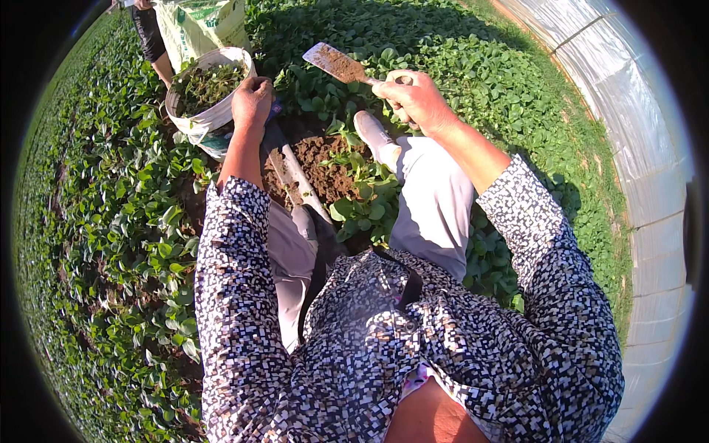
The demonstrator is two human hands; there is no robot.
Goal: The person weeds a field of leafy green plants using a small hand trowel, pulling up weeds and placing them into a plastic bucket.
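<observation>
My left hand is closed over the right rim of a white bucket. Cut or pulled greens with soil clinging to them lie inside the bucket. In my right hand is a hand trowel, held by its handle with the flat blade pointing left. Brown soil cakes part of the blade. Below and between the hands, a patch of bare, broken soil shows among leafy plants. A long grey strip lies along the left side of that soil.
Dense low leafy plants cover the ground on both sides. Behind the bucket stands a pale yellow-green sack, with another person's leg beside it. Whitish plastic sheeting forms a wall at the right. My shoe rests beside the soil.
</observation>
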